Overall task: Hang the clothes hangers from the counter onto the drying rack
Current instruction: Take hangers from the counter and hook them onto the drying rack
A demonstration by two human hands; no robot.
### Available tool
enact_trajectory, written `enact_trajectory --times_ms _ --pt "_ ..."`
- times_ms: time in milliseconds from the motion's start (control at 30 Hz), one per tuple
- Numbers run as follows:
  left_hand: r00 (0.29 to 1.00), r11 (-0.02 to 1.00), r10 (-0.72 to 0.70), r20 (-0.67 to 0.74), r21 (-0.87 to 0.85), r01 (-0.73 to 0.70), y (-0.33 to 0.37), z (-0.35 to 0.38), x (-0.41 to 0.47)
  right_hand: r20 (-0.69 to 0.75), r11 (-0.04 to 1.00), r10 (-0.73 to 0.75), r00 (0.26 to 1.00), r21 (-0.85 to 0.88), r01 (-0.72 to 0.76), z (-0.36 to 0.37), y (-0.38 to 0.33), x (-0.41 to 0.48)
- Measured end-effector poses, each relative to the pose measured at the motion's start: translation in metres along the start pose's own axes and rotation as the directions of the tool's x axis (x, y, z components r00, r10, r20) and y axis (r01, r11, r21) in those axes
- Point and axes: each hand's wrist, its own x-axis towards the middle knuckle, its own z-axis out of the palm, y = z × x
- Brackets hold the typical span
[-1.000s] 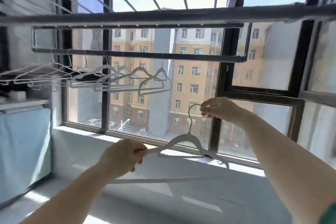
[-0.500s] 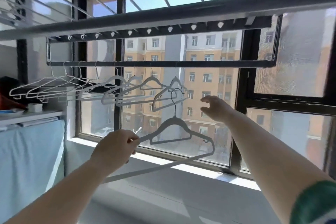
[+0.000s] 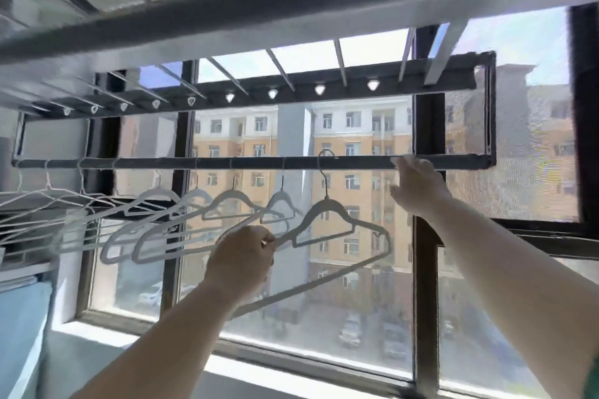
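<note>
Left hand point(image 3: 241, 257): closed in a pinch on the left shoulder arm of the grey hanger point(image 3: 327, 230), raised from below
Grey hanger: held up beneath the rack bar point(image 3: 207, 163), tilted with its bottom bar sloping down to the left; its wire hook point(image 3: 325, 160) is seen at the bar, and whether it is fully seated cannot be told
Handling, judged: light and stiff, with a thin frame that is likely to swing on the hook; a hold on the shoulder or neck is judged best, not on the slender bottom bar
Right hand point(image 3: 416, 186): open, fingers spread, fingertips raised to the rack bar just right of the hook; nothing is gripped
Hung hangers point(image 3: 227, 204): a row is noted along the bar to the left, white wire ones farthest left
Window point(image 3: 356, 139): buildings are seen beyond the rack
</note>
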Motion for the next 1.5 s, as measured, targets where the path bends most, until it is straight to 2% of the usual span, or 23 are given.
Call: enact_trajectory --times_ms 133,333,467,733,933,1367,1500 --pt "0.997 1.0 0.018 -0.078 -0.011 -0.019 -0.001 0.018 0.027 -0.007 0.986 -0.053 0.999 -0.158 0.051 0.007 0.0 0.03" --pt "0.996 0.999 0.032 -0.082 0.029 -0.03 -0.006 0.024 0.054 0.069 0.975 0.032 0.997 -0.222 -0.016 0.024 -0.001 0.048" --pt "0.996 0.999 0.035 -0.083 -0.006 -0.036 -0.005 0.027 0.07 0.0 0.939 0.035 0.999 -0.343 -0.033 0.025 0.003 0.057" --pt "0.997 0.999 0.01 -0.072 0.04 -0.008 -0.002 0.038 0.095 0.058 0.943 0.123 0.991 -0.317 -0.099 0.022 0.009 0.072" --pt "1.0 0.993 0.01 -0.015 0.118 -0.008 0.003 0.055 0.099 0.045 0.948 0.074 0.996 -0.314 -0.056 0.026 0.013 0.068" --pt "1.0 0.951 -0.007 -0.023 0.308 0.014 0.015 0.075 0.087 0.063 0.968 -0.019 0.998 -0.247 0.033 0.03 0.011 0.062" --pt "0.999 0.95 -0.028 0.044 0.312 0.013 0.022 0.07 0.079 0.07 0.974 -0.027 0.997 -0.222 0.042 0.03 0.009 0.06"
